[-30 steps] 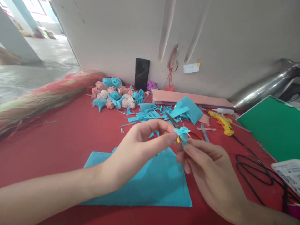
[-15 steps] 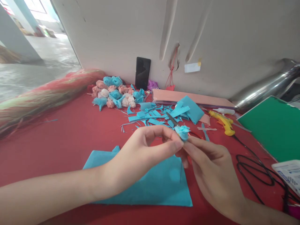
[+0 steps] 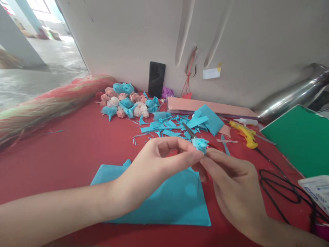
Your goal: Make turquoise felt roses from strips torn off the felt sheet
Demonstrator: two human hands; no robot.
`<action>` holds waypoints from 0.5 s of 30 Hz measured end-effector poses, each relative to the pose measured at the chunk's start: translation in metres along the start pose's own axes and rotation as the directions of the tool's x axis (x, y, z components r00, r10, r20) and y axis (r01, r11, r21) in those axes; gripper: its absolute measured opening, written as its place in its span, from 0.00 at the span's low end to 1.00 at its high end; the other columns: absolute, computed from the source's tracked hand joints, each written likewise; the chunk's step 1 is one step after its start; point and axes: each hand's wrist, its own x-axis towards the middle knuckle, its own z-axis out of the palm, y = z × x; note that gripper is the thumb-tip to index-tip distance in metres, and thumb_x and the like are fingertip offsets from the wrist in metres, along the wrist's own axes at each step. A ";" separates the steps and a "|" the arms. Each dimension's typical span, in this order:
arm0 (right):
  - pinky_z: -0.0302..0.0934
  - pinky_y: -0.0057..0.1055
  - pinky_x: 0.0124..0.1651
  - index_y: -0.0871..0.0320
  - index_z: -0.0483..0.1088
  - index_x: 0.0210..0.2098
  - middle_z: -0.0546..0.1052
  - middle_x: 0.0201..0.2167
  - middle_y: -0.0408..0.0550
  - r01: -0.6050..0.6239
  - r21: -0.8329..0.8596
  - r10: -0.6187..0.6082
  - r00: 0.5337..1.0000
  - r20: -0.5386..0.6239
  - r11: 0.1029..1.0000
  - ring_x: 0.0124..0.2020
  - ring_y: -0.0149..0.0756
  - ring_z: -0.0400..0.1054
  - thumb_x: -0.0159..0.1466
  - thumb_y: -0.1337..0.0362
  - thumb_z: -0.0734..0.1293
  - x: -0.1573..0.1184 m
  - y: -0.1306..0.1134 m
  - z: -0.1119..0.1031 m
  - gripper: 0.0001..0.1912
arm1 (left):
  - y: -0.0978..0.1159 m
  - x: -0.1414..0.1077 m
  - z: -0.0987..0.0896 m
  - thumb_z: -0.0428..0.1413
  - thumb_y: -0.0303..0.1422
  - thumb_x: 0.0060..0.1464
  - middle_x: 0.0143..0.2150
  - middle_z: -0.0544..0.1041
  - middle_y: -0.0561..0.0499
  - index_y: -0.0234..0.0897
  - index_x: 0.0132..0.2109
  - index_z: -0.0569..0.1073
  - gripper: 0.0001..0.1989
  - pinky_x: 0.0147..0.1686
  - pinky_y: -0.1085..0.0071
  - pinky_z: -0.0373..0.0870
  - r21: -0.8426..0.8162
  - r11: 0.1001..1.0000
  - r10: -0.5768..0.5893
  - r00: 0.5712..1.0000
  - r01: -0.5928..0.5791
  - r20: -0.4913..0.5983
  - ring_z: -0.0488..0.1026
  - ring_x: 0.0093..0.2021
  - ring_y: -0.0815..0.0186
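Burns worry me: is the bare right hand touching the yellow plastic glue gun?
Apart: the head view shows red tabletop between the right hand and the glue gun.

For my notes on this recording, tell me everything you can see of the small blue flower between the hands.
The blue flower is small and light blue, with ruffled, layered petals that look like crepe paper. It is held petals up, raised above the red table. The left hand pinches it at the side, with the thumb near its base; the right hand's fingertips meet just beneath. A thin, wire-like stem shows below the hands; the fingers hide where it joins.
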 end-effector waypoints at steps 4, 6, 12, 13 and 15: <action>0.59 0.17 0.21 0.43 0.79 0.30 0.77 0.23 0.36 0.016 0.011 -0.016 1.000 -0.005 1.000 0.22 0.23 0.65 0.60 0.69 0.68 -0.001 0.002 0.000 0.12 | 0.001 0.001 0.001 0.59 0.29 0.54 0.27 0.75 0.58 0.34 0.28 0.75 0.07 0.35 0.84 0.68 -0.050 0.999 -0.018 1.000 0.019 0.017 0.71 0.32 0.77; 0.60 0.18 0.22 0.43 0.79 0.31 0.77 0.23 0.36 0.003 0.034 -0.003 1.000 -0.005 0.999 0.22 0.24 0.65 0.60 0.69 0.69 -0.001 0.002 0.000 0.11 | 0.000 0.001 0.000 0.59 0.28 0.54 0.27 0.75 0.58 0.34 0.29 0.75 0.06 0.35 0.84 0.67 -0.058 0.998 -0.021 1.000 0.022 0.023 0.72 0.32 0.77; 0.60 0.23 0.22 0.46 0.80 0.30 0.75 0.20 0.39 -0.016 0.015 0.017 0.999 -0.035 1.000 0.22 0.28 0.66 0.58 0.67 0.70 -0.001 0.001 0.000 0.08 | -0.002 -0.001 -0.002 0.59 0.33 0.54 0.28 0.73 0.57 0.35 0.30 0.73 0.07 0.37 0.77 0.66 0.068 0.997 -0.028 1.000 0.028 0.001 0.69 0.33 0.73; 0.60 0.23 0.22 0.47 0.80 0.29 0.75 0.20 0.40 -0.014 0.022 0.014 0.999 -0.034 1.000 0.21 0.28 0.65 0.58 0.67 0.70 -0.002 0.002 0.000 0.08 | -0.002 -0.001 -0.002 0.59 0.34 0.53 0.29 0.72 0.56 0.35 0.30 0.72 0.08 0.37 0.76 0.66 0.096 0.995 -0.035 0.999 0.036 -0.009 0.69 0.34 0.72; 0.59 0.23 0.21 0.47 0.80 0.29 0.74 0.19 0.39 -0.029 0.059 0.031 0.999 -0.029 0.998 0.20 0.27 0.64 0.58 0.68 0.70 -0.002 0.002 0.000 0.08 | -0.001 0.000 -0.002 0.59 0.35 0.52 0.28 0.71 0.56 0.35 0.30 0.70 0.09 0.37 0.74 0.65 0.127 0.991 -0.047 0.999 0.048 -0.011 0.69 0.33 0.71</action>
